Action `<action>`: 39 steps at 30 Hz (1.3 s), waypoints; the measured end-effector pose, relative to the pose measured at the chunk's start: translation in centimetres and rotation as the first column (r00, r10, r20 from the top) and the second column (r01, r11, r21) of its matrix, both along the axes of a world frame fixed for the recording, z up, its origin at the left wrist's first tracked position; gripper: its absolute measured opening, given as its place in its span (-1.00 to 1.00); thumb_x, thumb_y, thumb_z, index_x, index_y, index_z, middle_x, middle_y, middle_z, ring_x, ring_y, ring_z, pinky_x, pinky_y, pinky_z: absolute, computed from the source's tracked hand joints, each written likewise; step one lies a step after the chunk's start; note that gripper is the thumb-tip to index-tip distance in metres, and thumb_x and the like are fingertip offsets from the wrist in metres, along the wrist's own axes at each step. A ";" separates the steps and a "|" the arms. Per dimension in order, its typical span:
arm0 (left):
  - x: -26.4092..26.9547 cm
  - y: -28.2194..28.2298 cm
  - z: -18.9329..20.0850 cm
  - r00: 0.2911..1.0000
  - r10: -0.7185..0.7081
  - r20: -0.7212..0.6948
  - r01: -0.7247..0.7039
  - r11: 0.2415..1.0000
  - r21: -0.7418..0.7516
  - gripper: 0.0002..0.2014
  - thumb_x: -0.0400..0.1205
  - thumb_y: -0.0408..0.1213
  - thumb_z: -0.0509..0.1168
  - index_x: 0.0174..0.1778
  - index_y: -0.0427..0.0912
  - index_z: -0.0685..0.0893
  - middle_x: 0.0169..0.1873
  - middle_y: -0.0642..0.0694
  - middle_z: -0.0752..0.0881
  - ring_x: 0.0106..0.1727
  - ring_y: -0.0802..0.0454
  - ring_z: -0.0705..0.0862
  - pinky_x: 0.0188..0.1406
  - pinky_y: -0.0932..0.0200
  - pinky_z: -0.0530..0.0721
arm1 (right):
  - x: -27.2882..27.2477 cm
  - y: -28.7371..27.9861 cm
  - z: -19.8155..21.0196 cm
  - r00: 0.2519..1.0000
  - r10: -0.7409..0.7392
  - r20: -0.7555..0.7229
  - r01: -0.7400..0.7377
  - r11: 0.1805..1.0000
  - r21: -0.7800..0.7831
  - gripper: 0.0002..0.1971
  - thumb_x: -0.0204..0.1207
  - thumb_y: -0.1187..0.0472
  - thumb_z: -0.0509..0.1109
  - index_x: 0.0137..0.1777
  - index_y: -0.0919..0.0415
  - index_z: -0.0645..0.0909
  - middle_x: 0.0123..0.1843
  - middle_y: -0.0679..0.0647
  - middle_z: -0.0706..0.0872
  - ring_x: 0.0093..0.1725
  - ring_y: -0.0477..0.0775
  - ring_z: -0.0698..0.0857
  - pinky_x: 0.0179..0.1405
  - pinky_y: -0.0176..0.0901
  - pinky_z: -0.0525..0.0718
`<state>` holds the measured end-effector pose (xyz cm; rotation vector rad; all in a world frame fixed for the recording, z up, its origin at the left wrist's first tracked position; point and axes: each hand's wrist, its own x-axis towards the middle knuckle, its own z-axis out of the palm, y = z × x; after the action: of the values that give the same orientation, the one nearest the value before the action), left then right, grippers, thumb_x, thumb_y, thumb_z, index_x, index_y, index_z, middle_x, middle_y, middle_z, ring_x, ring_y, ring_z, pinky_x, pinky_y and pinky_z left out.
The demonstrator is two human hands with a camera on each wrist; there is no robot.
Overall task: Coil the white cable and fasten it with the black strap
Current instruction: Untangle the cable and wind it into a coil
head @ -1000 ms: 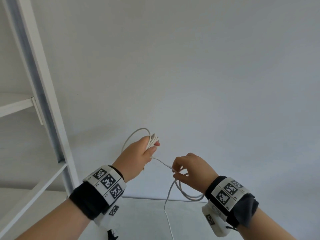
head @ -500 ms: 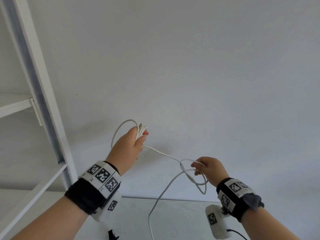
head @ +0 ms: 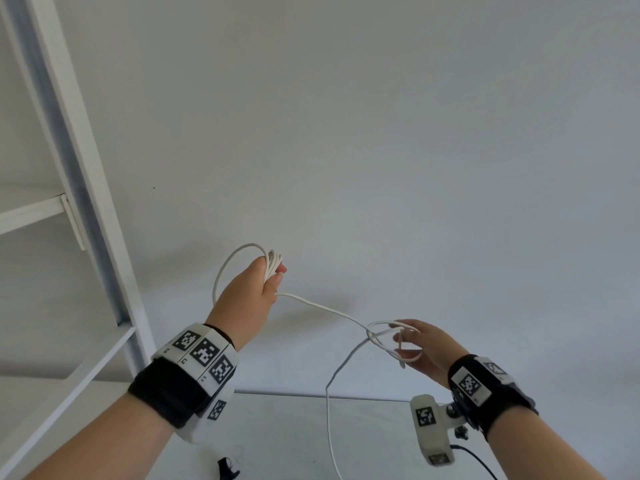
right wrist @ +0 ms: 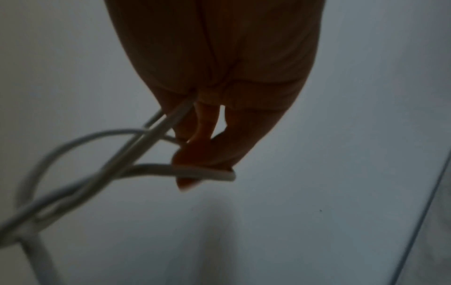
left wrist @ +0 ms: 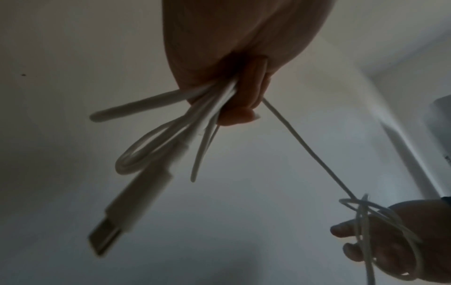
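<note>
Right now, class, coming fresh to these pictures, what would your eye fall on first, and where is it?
The left hand, raised mid-picture, grips a bunch of white cable loops, with a USB plug dangling below it. From there the cable sags across to the right hand, lower right, where loose loops hang round its fingers.

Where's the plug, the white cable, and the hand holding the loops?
plug [left wrist: 131,208], left wrist view, on its white body.
white cable [head: 329,309], head view, on the stretch between both hands.
left hand [head: 249,296], head view, on the back of the hand.
</note>
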<state>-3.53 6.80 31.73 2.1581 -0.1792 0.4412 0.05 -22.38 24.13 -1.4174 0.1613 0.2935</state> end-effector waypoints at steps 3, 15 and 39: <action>0.0 -0.1 -0.1 1.000 -0.003 0.003 0.002 1.000 0.008 -0.85 0.72 -0.24 0.07 0.11 -0.09 0.52 -0.21 0.23 0.54 -0.24 0.28 0.57 -0.40 0.44 0.47 | 0.0 0.5 0.3 0.999 -0.005 0.039 0.002 0.997 0.072 -0.79 0.56 0.47 0.24 0.11 0.28 0.58 -0.08 0.15 0.65 -0.14 0.23 0.72 -0.27 -0.17 0.78; 0.0 -0.8 0.2 0.999 -0.012 0.036 0.014 0.999 -0.049 -0.79 0.72 -0.27 0.07 0.22 -0.12 0.52 -0.14 0.25 0.54 -0.17 0.32 0.58 -0.42 0.52 0.55 | -0.6 3.2 0.8 0.932 0.319 0.174 -0.171 0.807 -0.566 -0.95 0.45 0.17 0.45 -0.23 0.09 0.68 -0.12 -0.05 0.71 -0.21 -0.10 0.66 -0.10 -0.26 0.64; -0.5 -1.5 1.7 0.987 -0.040 0.154 0.069 0.980 -0.185 -0.85 0.71 -0.27 0.08 0.09 0.00 0.52 -0.27 0.18 0.55 -0.29 0.21 0.59 -0.39 0.30 0.63 | -2.4 7.9 1.3 0.778 0.521 0.352 -0.232 0.758 -0.609 -0.71 0.53 0.21 0.33 -0.36 -0.15 0.68 -0.45 -0.31 0.70 -0.44 -0.19 0.51 -0.39 -0.43 0.50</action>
<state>-4.05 5.28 33.44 1.9294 -0.2689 0.5665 -2.37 -14.47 25.47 -2.0489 -0.5493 0.2138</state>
